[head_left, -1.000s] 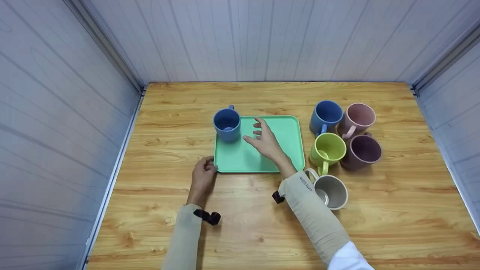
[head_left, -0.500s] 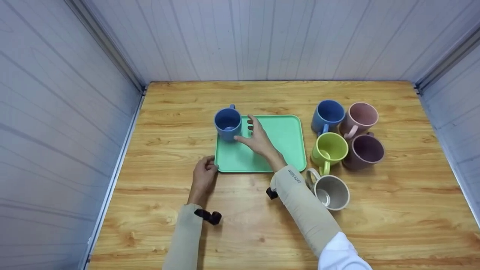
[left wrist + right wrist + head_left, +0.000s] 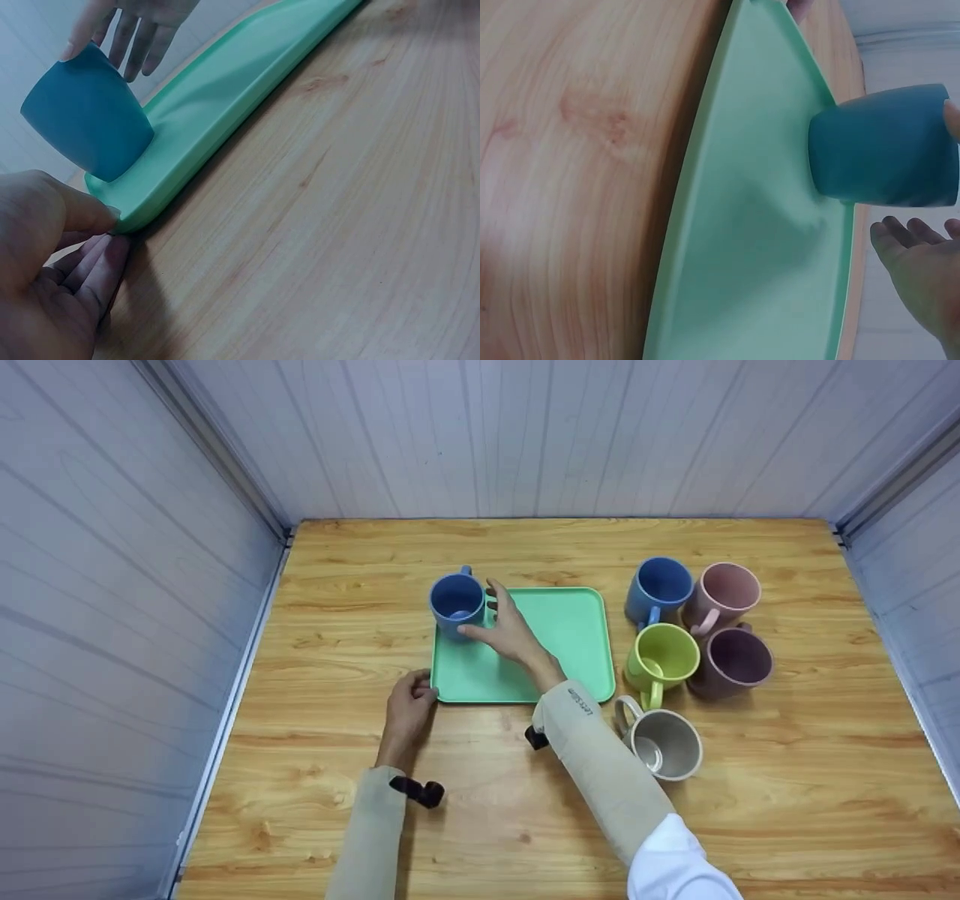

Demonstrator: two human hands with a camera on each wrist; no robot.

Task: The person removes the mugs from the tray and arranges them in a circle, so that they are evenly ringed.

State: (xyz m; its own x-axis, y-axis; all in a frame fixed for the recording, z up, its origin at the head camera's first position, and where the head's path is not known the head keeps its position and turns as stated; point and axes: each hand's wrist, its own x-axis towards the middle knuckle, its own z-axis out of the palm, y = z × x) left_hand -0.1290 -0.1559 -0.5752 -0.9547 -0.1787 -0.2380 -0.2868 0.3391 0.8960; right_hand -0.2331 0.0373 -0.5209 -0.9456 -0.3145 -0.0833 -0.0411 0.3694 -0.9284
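Observation:
A blue mug (image 3: 456,622) stands upright on the far-left part of a green tray (image 3: 566,622), its handle pointing away from me. My right hand (image 3: 514,634) is spread beside it, thumb at the near side of the rim and fingers to the right. In the right wrist view a gap shows between those fingers (image 3: 911,232) and the mug's wall; the thumb seems to touch near the rim. My left hand (image 3: 409,709) pinches the tray's near-left corner, thumb on top and fingers below, as the left wrist view shows.
Right of the tray stand several mugs close together: a blue one (image 3: 646,604), a pink one (image 3: 701,604), a yellow-green one (image 3: 643,675), a purple one (image 3: 712,679) and a grey one (image 3: 667,746). White panels (image 3: 510,442) enclose the wooden table (image 3: 510,840).
My right hand has moved left across the tray to the blue mug, its thumb now at the rim. The left hand stays on the tray corner.

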